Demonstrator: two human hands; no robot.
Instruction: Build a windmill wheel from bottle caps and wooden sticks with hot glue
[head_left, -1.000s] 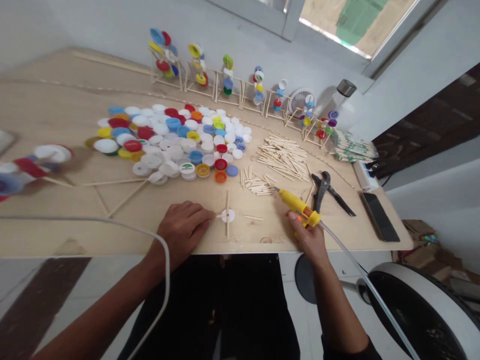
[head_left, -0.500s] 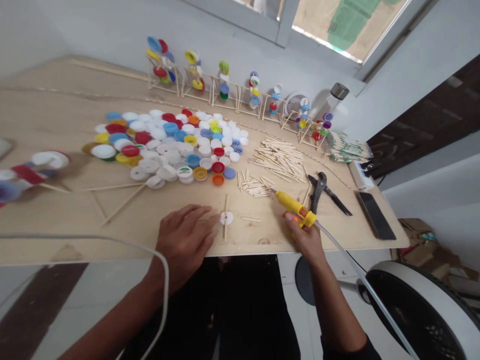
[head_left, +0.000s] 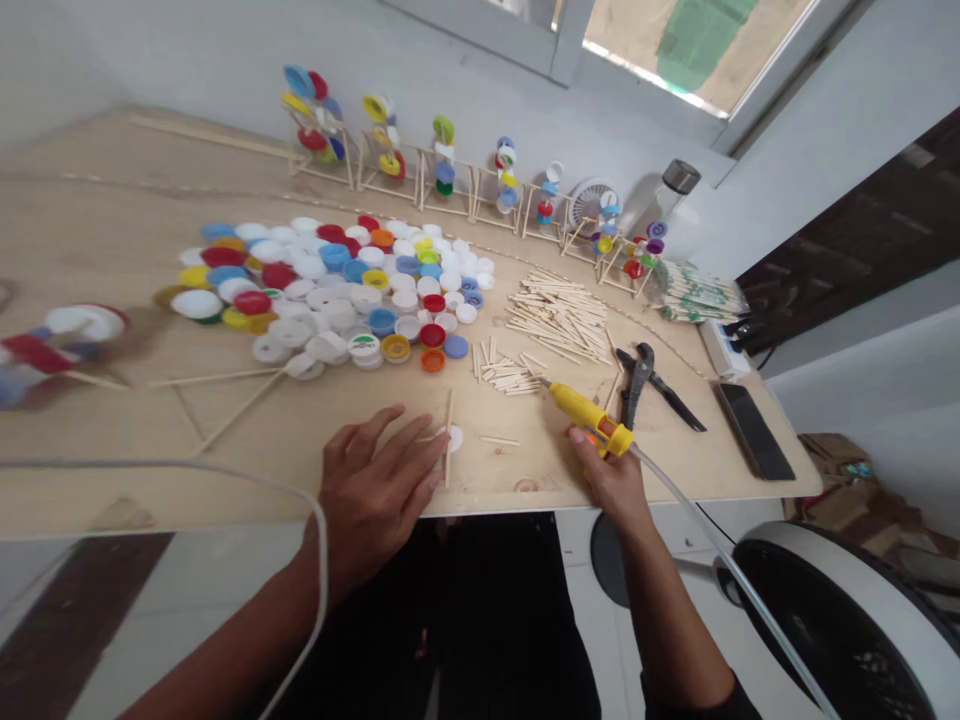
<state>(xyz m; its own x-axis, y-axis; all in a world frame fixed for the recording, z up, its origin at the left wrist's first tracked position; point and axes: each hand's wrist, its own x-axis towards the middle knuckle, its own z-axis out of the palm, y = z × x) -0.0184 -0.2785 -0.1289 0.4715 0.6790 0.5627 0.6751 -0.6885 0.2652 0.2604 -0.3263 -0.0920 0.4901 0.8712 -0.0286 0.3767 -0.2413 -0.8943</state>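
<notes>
My right hand [head_left: 609, 478] is wrapped round the handle of a yellow hot glue gun [head_left: 589, 412], its nozzle pointing left toward a small pile of short stick pieces [head_left: 507, 372]. Fingers stretched out, my left hand [head_left: 379, 480] lies low over the table. Its fingertips reach a thin wooden stick [head_left: 449, 425] that lies across a small white disc [head_left: 456, 438]; the fingers hide part of the disc. A single short stick [head_left: 499, 441] rests on the wood between my hands.
Many coloured bottle caps [head_left: 330, 300] are heaped at left centre. Loose sticks [head_left: 559, 315], pliers [head_left: 637, 385] and a phone [head_left: 754, 430] lie to the right. Small cap-and-stick wheels [head_left: 444, 155] line the wall. A pale cable [head_left: 319, 540] crosses by my left forearm.
My left hand's fingers have shifted slightly over the white disc and now cover more of it. My right hand and the glue gun have hardly moved. The view has shifted a little.
</notes>
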